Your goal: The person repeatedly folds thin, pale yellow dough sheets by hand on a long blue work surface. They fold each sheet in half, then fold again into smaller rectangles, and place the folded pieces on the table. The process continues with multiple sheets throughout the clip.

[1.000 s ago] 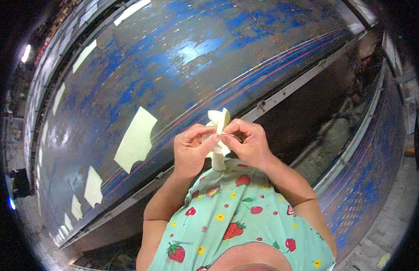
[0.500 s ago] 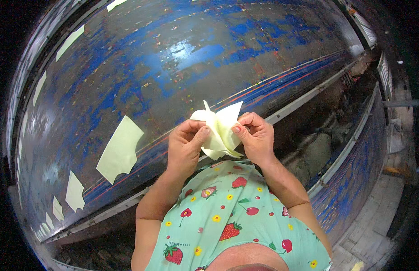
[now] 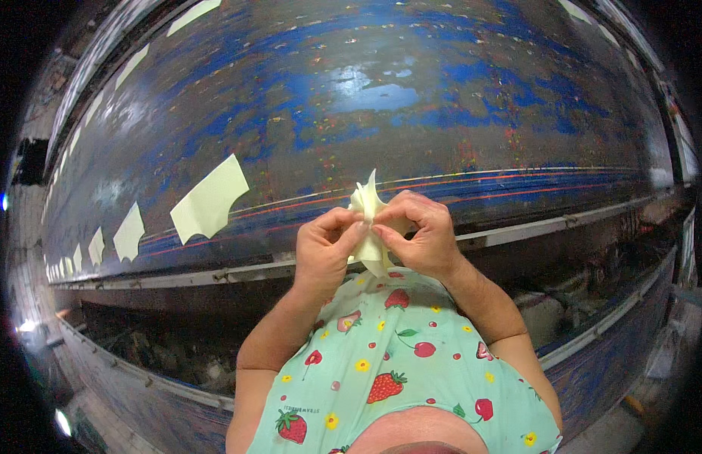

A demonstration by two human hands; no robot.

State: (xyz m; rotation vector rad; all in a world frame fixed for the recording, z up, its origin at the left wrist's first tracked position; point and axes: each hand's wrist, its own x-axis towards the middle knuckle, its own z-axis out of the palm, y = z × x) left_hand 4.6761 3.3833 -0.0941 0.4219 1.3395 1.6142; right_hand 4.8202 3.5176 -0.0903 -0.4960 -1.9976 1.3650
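Note:
In front of my chest, a bunched pale-yellow fabric piece (image 3: 371, 198) is pinched between both hands. My left hand (image 3: 330, 240) is closed, its thumb and forefinger on the fabric's left side. Opposite it, my right hand (image 3: 420, 231) grips the fabric with thumb and fingertips, close to the left thumb. Folds stick up above the fingers and a corner hangs below them. To the left, a flat cut fabric piece (image 3: 207, 200) with a curved notch lies on the long table (image 3: 442, 136).
Similar cut pieces (image 3: 129, 233) lie in a row along the table's near left side. More pale pieces (image 3: 132, 66) line the far edge. A metal rail (image 3: 510, 231) borders the table just ahead of me, with a dark trough (image 3: 162, 333) below it.
My hands have drawn closer together, and the fabric between them is bunched narrower. My view has turned, so the table and its rail now run more level across it.

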